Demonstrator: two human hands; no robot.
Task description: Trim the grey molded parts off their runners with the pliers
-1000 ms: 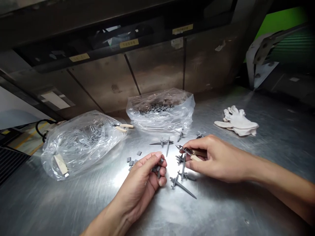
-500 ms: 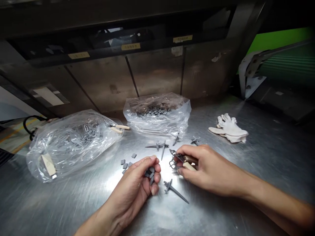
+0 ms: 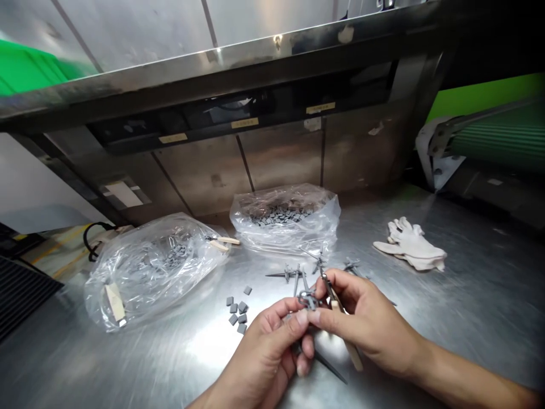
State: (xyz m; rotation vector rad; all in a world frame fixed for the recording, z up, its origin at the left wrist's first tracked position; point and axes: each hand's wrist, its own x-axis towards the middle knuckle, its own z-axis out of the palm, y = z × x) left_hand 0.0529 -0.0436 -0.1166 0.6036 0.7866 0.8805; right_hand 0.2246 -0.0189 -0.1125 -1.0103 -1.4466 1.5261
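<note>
My left hand (image 3: 272,346) is closed, with thumb and fingers pinching a small grey plastic piece (image 3: 308,299). My right hand (image 3: 368,324) is closed around nippers (image 3: 352,355) with cream handles, and its thumb and fingertips also touch the grey piece from the other side. The nippers' dark jaws point up and away, clear of the piece. A grey sword-shaped part (image 3: 330,366) lies on the table beneath my hands, its upper end hidden by my left hand. Just beyond my hands lie more sword-shaped parts (image 3: 286,274). Several grey square pieces (image 3: 242,307) are scattered to the left.
A clear plastic bag (image 3: 145,272) holding grey pieces lies at left, with cream-handled nippers (image 3: 225,242) at its right edge. Another open bag (image 3: 285,227) of grey squares stands at the back. White gloves (image 3: 413,244) lie on the metal table (image 3: 149,369) at right.
My hands have come together, meeting at a grey piece. My left hand has shifted right, over the sword-shaped part. The nippers have turned, handles now towards me. The camera view has tilted up.
</note>
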